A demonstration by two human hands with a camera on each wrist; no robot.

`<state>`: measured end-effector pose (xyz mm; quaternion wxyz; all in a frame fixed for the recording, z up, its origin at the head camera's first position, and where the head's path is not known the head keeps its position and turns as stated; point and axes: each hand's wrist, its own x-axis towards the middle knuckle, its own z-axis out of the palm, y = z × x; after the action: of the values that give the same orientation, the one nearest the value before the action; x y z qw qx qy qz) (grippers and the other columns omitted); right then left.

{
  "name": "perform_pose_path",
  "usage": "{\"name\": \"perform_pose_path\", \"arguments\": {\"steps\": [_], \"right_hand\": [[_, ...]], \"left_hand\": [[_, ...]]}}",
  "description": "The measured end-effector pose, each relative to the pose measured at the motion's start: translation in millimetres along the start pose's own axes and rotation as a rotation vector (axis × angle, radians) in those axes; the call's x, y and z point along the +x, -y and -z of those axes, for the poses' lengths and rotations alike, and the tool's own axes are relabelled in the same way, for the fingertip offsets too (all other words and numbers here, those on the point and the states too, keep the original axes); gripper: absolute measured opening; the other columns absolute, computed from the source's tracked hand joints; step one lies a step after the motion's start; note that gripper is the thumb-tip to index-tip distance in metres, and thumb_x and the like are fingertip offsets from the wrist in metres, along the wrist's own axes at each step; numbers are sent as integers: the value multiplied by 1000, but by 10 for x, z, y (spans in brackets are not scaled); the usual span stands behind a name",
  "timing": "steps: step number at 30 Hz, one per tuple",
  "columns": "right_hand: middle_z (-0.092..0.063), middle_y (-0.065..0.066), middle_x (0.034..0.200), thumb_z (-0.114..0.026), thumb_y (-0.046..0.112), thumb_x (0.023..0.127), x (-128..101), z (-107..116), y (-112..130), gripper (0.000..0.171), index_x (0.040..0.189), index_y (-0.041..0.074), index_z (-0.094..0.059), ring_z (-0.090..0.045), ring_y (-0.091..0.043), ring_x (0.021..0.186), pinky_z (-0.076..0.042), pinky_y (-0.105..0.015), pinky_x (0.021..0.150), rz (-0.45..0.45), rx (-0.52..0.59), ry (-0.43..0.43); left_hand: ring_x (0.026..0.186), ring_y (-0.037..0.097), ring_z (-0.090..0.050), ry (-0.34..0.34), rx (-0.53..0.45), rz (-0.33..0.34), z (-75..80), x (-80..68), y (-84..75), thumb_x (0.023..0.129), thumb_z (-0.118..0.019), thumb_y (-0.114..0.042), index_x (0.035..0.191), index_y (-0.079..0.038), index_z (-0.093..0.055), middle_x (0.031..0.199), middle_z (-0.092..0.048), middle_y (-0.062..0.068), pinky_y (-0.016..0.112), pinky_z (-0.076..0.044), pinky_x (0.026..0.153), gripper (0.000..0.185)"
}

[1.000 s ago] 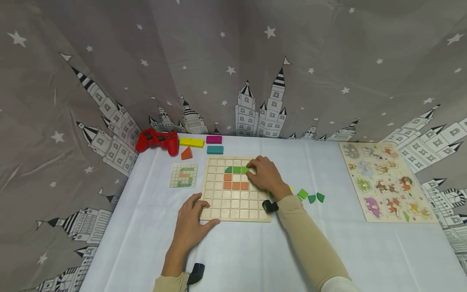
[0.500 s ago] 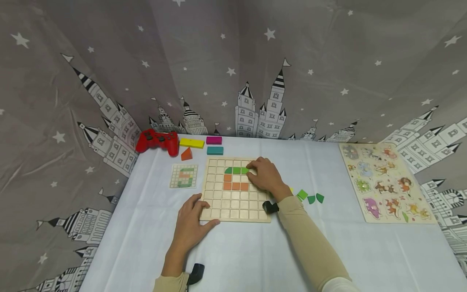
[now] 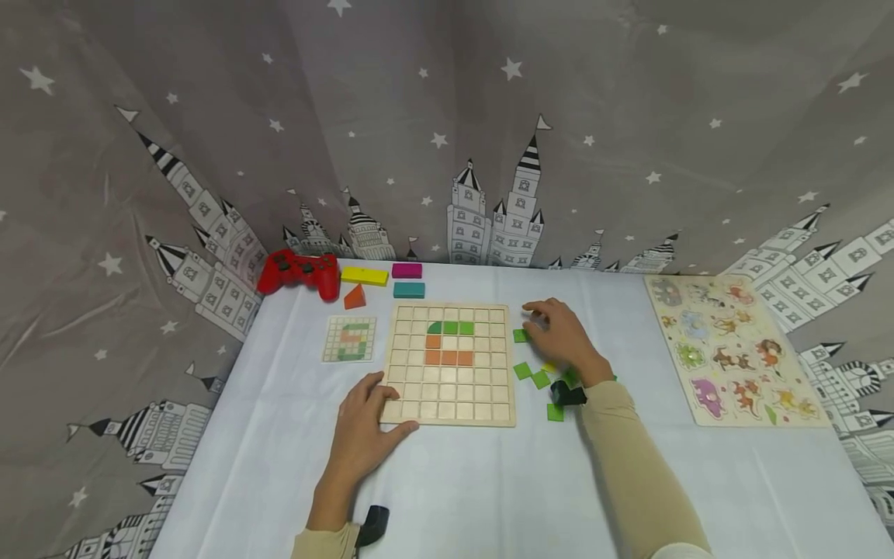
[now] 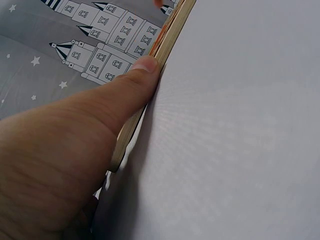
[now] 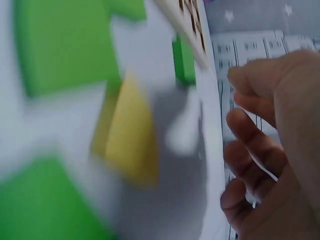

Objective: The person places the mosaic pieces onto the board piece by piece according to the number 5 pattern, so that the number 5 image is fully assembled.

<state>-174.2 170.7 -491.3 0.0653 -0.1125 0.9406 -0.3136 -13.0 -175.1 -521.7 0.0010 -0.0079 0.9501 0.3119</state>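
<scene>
My left hand (image 3: 365,431) holds the near left corner of a wooden grid board (image 3: 468,394). Its thumb (image 4: 142,67) presses along the board's front edge. Set in the grid are a dark green rounded piece, green square tiles (image 3: 458,328) and several orange tiles (image 3: 449,358). To the right of the board my right hand (image 3: 562,335) hovers with relaxed, parted fingers and holds nothing. A green tile (image 3: 520,335) lies just left of its fingertips. Below the hand are more green tiles (image 3: 540,379) and a yellow piece (image 5: 135,135), blurred in the right wrist view.
A small pattern card (image 3: 349,339) lies left of the board. Behind it are a red game controller (image 3: 300,272), a yellow block (image 3: 365,276), an orange wedge (image 3: 355,296), a magenta block (image 3: 407,270) and a teal block (image 3: 409,290). An animal puzzle board (image 3: 733,349) lies far right.
My right hand has left the green tile at the end of the top row and moved right, off the board. Loose green tiles now show beside the board. My left hand has stayed put.
</scene>
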Motion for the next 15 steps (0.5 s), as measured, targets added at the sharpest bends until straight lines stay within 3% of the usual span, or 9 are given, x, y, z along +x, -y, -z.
{"name": "perform_pose_path", "arguments": {"steps": [7, 15], "right_hand": [[-64, -13, 128, -69, 29, 95, -96, 33, -178, 44, 135, 12, -64, -58, -33, 122, -45, -55, 110, 14, 16, 87], [-64, -13, 128, -75, 32, 92, -132, -89, -179, 42, 130, 16, -68, -56, -33, 120, -45, -53, 106, -33, -33, 40]], "left_hand": [[148, 39, -35, -23, 9, -20, 11, -4, 24, 73, -91, -42, 111, -14, -63, 155, -44, 15, 63, -27, 120, 55], [146, 41, -36, -25, 2, -40, -11, -2, 20, 74, -90, -43, 110, -14, -62, 154, -44, 17, 65, -27, 118, 54]]}}
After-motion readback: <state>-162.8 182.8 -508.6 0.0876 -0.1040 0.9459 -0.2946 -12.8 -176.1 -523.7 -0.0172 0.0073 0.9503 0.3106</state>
